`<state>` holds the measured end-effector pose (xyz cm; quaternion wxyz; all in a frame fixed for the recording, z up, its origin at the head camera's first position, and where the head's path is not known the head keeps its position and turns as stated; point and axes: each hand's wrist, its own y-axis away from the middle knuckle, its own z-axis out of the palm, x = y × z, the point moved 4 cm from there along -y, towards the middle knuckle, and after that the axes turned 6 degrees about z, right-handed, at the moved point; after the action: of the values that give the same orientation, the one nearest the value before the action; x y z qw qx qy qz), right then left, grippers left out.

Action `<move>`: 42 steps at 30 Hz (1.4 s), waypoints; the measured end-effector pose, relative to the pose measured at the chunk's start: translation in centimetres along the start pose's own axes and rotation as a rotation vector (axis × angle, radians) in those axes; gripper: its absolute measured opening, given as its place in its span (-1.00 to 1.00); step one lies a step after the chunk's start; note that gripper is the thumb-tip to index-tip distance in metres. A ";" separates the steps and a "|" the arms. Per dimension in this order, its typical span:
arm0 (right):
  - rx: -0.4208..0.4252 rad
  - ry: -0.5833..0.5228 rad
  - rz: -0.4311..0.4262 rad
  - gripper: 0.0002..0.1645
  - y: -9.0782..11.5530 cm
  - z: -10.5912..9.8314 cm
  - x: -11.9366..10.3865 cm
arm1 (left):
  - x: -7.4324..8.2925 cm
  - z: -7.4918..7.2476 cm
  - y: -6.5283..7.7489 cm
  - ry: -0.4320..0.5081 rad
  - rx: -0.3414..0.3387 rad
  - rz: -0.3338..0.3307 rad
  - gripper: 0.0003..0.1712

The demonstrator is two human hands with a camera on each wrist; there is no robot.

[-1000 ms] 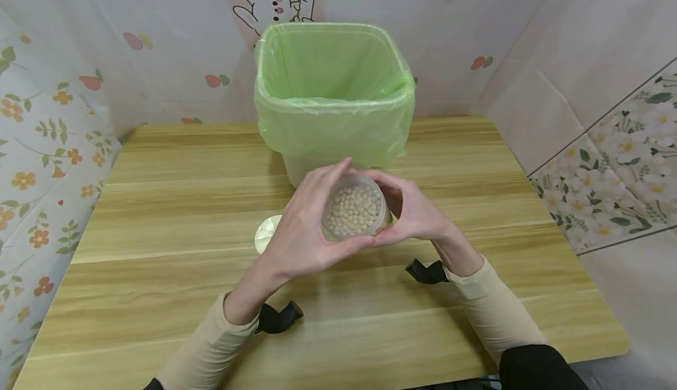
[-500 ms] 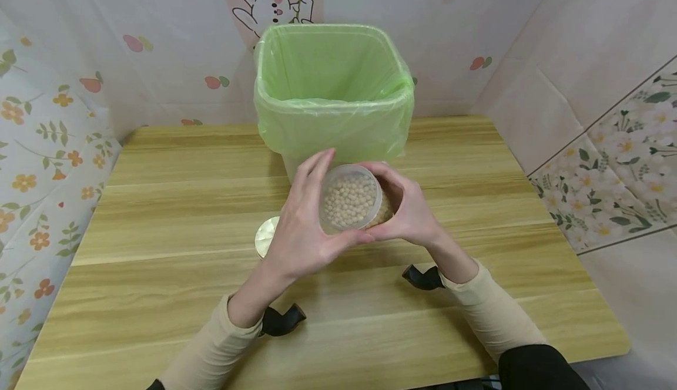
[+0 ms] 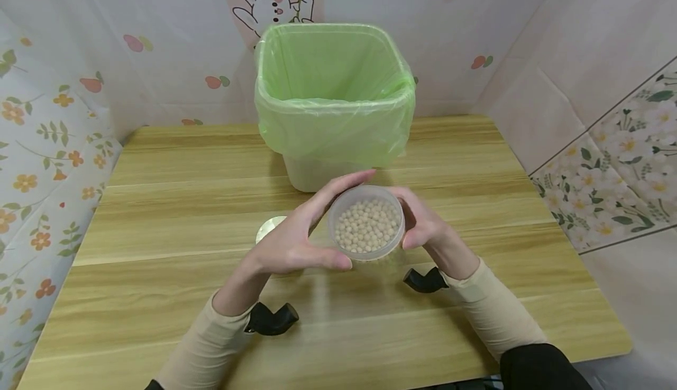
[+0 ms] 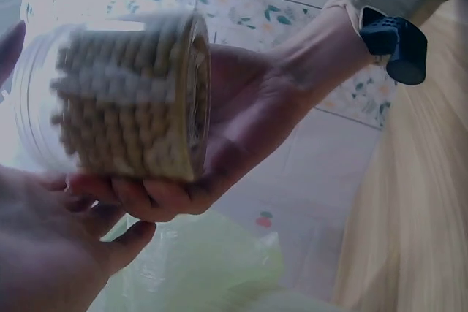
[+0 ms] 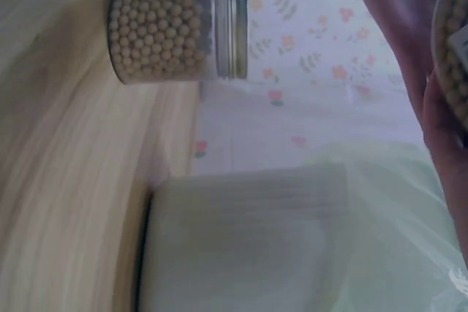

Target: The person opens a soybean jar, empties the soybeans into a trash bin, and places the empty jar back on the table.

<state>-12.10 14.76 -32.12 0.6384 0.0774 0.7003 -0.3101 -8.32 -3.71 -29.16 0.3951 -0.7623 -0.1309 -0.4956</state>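
A clear jar point(image 3: 367, 224) of small round beige balls is held up over the table, its lidless mouth facing the head camera. My right hand point(image 3: 427, 224) grips it from the right; in the left wrist view its fingers curl under the jar's base end. On the other side my left hand point(image 3: 296, 243) spreads thumb and fingers around the rim without closing on it. The left wrist view shows the jar's threaded neck point(image 4: 33, 100) between that spread thumb and fingers. A second jar point(image 5: 162, 28) of the same balls stands on the table; its gold lid point(image 3: 268, 227) peeks past my left hand.
A white bin point(image 3: 304, 175) lined with a green plastic bag point(image 3: 333, 128) stands at the back of the wooden table point(image 3: 174, 202). Patterned sheets point(image 3: 174, 43) hang behind it and at the left. Each wrist carries a black camera mount point(image 3: 272, 318).
The jar has shifted right and toward me, its mouth facing more upward. The left hand's thumb has come away from the right thumb, and the left hand has lowered slightly.
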 end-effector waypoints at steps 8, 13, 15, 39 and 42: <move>-0.126 -0.055 -0.028 -0.23 0.4 0.8 1.2 | -0.1 0.2 0.0 0.077 -0.114 0.086 0.15; -0.106 -0.028 -0.053 -0.24 0.1 0.9 1.0 | -0.2 0.2 0.0 0.050 -0.090 0.080 0.15; -0.072 -0.004 -0.042 -0.24 -0.1 0.8 0.9 | -0.2 0.1 0.0 0.009 -0.063 0.062 0.16; 0.507 0.380 -0.113 0.19 -0.7 0.9 -1.0 | -1.0 -0.2 0.0 -0.350 0.465 -0.021 0.13; 0.542 0.410 -0.138 0.17 -0.6 1.1 -1.0 | -1.1 -0.1 0.0 -0.363 0.482 -0.039 0.14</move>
<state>-11.29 13.97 -30.92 0.4183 0.2573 0.7095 -0.5054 -8.92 -3.62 -30.12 0.5250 -0.7202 -0.3281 -0.3133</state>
